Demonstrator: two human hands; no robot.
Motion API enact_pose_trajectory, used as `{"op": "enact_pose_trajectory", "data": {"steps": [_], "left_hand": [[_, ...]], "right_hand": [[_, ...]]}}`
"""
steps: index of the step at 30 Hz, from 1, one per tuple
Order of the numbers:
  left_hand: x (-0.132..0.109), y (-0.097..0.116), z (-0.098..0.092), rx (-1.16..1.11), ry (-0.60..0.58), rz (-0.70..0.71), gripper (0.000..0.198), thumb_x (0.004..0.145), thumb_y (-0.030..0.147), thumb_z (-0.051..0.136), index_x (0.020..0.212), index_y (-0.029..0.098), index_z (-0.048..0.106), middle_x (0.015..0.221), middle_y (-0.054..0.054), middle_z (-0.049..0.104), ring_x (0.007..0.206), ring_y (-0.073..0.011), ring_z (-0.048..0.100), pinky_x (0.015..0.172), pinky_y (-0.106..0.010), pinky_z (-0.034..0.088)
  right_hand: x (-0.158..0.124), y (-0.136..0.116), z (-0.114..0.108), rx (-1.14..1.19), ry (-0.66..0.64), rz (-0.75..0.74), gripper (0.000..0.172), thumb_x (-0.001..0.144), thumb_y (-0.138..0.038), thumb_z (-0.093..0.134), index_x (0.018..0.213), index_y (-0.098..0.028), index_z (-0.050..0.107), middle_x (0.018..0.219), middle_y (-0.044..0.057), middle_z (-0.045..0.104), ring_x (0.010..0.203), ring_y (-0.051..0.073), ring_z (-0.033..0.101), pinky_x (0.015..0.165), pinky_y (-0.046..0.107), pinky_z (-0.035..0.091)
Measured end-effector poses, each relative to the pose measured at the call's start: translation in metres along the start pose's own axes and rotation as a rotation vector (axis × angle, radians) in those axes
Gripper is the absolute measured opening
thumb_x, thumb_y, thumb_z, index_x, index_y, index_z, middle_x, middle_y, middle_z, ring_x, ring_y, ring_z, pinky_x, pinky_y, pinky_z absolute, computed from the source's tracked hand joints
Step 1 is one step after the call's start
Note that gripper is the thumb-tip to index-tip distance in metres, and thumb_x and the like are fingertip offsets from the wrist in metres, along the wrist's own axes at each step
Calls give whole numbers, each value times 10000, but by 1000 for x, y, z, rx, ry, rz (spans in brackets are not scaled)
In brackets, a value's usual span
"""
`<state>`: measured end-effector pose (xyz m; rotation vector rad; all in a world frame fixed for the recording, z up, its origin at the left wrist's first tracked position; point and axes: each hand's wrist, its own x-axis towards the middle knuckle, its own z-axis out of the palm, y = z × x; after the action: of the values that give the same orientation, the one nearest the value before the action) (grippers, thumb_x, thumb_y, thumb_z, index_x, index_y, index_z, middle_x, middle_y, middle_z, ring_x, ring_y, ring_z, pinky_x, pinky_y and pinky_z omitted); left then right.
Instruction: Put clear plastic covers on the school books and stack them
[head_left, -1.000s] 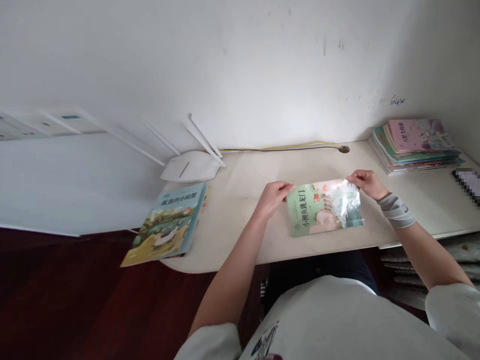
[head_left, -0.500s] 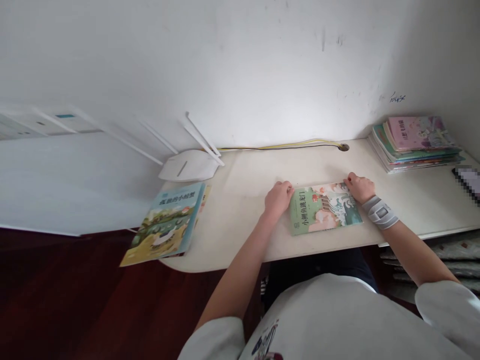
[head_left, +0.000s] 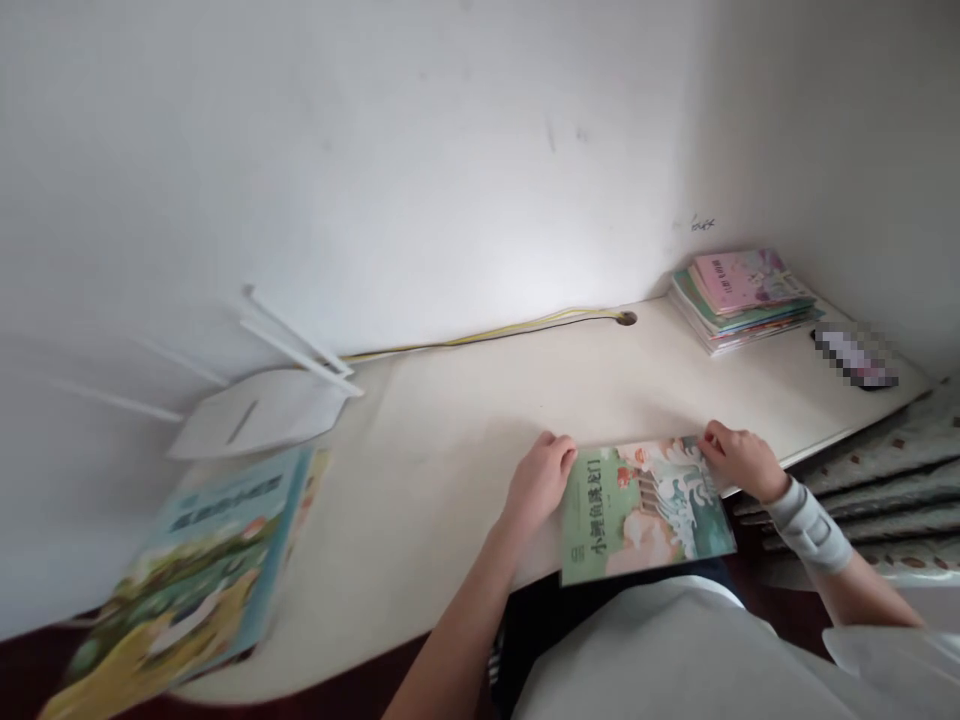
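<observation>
Left hand (head_left: 538,485) and right hand (head_left: 742,460) are gripping opposite edges of green picture book (head_left: 645,512), hands apart; book overhanging near edge of white desk (head_left: 420,500). Cable (head_left: 480,338) entering grommet hole (head_left: 626,318) at back edge; stacked books (head_left: 739,300) sitting toward far right corner.

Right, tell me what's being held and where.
A thin green-covered picture book, held along its top edge: the left hand at the top-left corner, the right hand near the top-right corner.
</observation>
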<state>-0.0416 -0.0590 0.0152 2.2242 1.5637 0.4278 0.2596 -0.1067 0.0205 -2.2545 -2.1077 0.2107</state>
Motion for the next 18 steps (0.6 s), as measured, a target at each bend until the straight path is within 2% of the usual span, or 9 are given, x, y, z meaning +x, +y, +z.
{"op": "enact_pose_trajectory", "data": {"steps": [3,5,7,10,13,16,18], "left_hand": [[-2,13,9,-44,-14,40,243,898,225,382,759,206,580,811,-21,533,698,-149,549,680,-277,432],[-2,22,15,-65,-35,69,231,897,219,390,765,206,579,814,-21,532,715,-147,553,688,-271,434],[-1,32,21,-71,-56,98,223,897,207,393,767,203,574,822,-24,530,741,-148,560,704,-267,437],[-3,44,29,-70,-71,125,237,905,203,374,770,200,568,838,-34,532,757,-151,566,712,-270,441],[-5,47,35,-96,-73,144,243,902,214,368,763,203,566,836,-38,540,756,-159,571,710,-283,444],[-6,44,40,-197,-39,126,224,888,248,391,748,208,562,832,-40,565,757,-172,576,720,-305,449],[-5,41,41,-338,23,55,183,877,308,426,815,213,570,866,-47,601,774,-180,588,741,-321,459]], "right_hand": [[-35,24,13,292,73,96,209,862,-443,464,824,-241,503,640,-2,648,583,172,627,565,260,384],[-51,35,21,491,66,168,237,832,-475,494,787,-245,463,572,-29,605,510,156,592,550,263,396],[-62,40,29,734,-19,262,279,788,-508,537,766,-249,435,524,-54,563,462,146,553,510,262,403],[-74,43,35,1189,-177,411,363,721,-564,599,795,-242,448,586,-50,589,483,135,544,471,251,410],[-80,43,29,1468,-218,437,391,701,-553,648,842,-206,534,689,-26,617,541,106,534,483,223,390],[-77,39,12,1559,-211,380,370,706,-520,671,812,-170,612,688,-17,602,564,89,502,494,211,360],[-68,36,-3,1608,-167,338,346,718,-500,673,802,-166,634,663,-20,593,565,86,492,504,211,355]]}}
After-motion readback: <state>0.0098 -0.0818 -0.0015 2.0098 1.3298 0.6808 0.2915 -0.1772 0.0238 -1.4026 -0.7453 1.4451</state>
